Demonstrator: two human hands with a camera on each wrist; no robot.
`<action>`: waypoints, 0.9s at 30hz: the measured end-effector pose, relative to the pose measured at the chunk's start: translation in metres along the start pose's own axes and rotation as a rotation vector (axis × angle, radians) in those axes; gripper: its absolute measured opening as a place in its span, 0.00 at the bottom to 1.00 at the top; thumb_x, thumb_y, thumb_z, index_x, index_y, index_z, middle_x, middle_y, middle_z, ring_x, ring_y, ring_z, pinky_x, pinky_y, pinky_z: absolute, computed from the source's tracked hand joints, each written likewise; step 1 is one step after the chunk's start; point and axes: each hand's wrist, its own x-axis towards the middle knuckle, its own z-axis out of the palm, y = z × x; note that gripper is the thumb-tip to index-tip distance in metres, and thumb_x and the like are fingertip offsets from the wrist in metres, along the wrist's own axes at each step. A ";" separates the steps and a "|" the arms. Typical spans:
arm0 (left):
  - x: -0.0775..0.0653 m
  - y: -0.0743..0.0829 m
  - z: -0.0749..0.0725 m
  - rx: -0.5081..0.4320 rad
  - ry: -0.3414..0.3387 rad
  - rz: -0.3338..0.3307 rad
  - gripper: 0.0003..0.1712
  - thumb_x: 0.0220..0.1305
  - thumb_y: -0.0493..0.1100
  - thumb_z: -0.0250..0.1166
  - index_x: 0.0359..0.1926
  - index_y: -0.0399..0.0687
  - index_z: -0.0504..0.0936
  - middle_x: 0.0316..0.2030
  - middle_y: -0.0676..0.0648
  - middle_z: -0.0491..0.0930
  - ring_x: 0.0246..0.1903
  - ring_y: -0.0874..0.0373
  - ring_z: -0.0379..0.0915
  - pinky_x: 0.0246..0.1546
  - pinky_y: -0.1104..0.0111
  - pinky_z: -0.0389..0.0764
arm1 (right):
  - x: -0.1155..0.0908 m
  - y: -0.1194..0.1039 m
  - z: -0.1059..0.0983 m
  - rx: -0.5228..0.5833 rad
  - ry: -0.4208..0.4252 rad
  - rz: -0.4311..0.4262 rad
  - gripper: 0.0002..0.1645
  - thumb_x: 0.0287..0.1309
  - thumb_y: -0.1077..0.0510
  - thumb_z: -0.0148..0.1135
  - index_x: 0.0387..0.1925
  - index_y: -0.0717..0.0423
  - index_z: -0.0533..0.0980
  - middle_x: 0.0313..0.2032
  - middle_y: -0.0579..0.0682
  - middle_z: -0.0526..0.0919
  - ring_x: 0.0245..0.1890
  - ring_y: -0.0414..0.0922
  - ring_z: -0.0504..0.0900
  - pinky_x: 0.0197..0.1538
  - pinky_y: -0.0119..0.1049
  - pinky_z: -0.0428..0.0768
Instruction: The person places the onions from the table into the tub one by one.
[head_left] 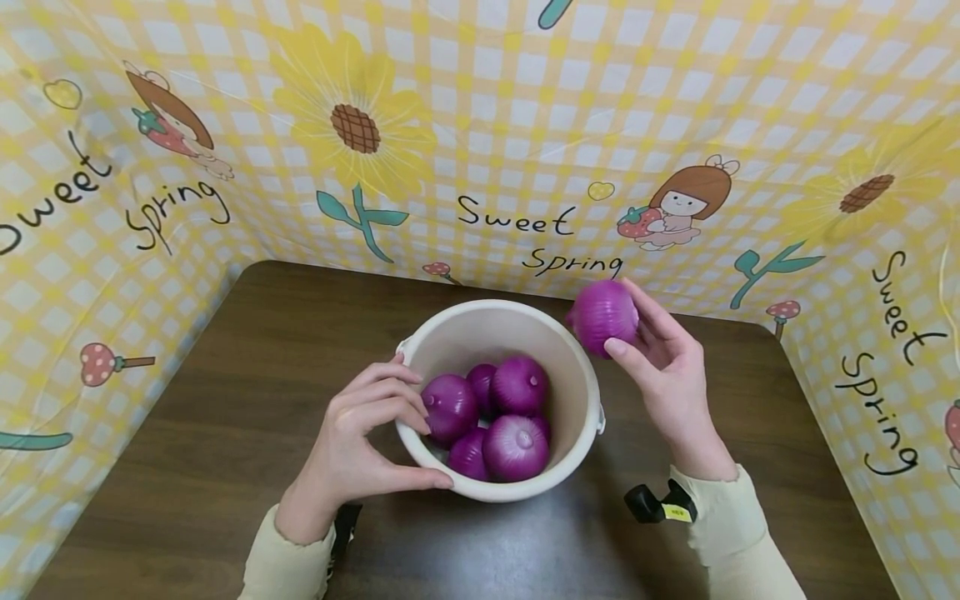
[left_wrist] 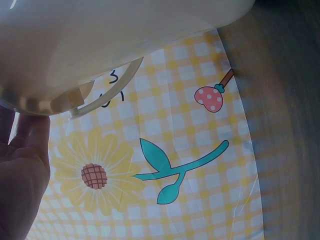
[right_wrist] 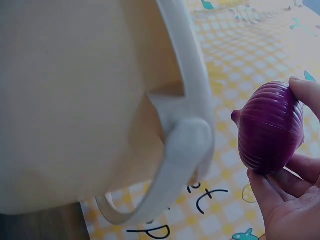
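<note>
A cream bucket (head_left: 487, 333) stands on the table with several purple onions (head_left: 517, 447) lying in it. My left hand (head_left: 367, 425) grips its left rim, fingers over the edge and thumb along the front. In the left wrist view part of that hand (left_wrist: 22, 170) shows beside the bucket wall (left_wrist: 125, 30). Beyond the bucket's right rim, my right hand (head_left: 671, 375) holds another purple onion (head_left: 603, 317) up at rim height. The right wrist view shows this onion (right_wrist: 270, 127) pinched between thumb and fingers, its pointed tip toward the bucket.
The dark wooden table (head_left: 225, 400) is enclosed at the back and both sides by yellow checked cloth (head_left: 480, 150) with sunflower prints. A pale handle (right_wrist: 170, 165) hangs from the bucket's side. A black wrist device (head_left: 656, 504) sits at my right sleeve.
</note>
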 end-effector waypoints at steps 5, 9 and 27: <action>-0.001 -0.001 0.000 0.001 0.000 0.001 0.27 0.40 0.63 0.85 0.25 0.51 0.82 0.28 0.52 0.81 0.45 0.48 0.76 0.69 0.45 0.67 | -0.002 0.001 0.008 0.018 -0.039 -0.013 0.36 0.61 0.79 0.60 0.70 0.62 0.70 0.67 0.58 0.73 0.66 0.52 0.73 0.66 0.37 0.75; -0.001 -0.001 0.000 0.002 0.000 0.003 0.27 0.40 0.63 0.85 0.25 0.50 0.82 0.28 0.52 0.81 0.45 0.48 0.75 0.69 0.46 0.67 | -0.003 0.002 0.013 0.043 -0.075 -0.032 0.37 0.60 0.80 0.60 0.70 0.64 0.69 0.67 0.60 0.72 0.65 0.53 0.73 0.66 0.38 0.76; -0.002 -0.002 0.001 0.004 0.003 0.011 0.27 0.39 0.62 0.85 0.25 0.51 0.82 0.28 0.52 0.81 0.45 0.48 0.75 0.69 0.46 0.67 | -0.004 0.008 0.032 0.074 -0.155 -0.047 0.39 0.57 0.79 0.63 0.70 0.64 0.69 0.66 0.60 0.74 0.63 0.53 0.75 0.65 0.40 0.77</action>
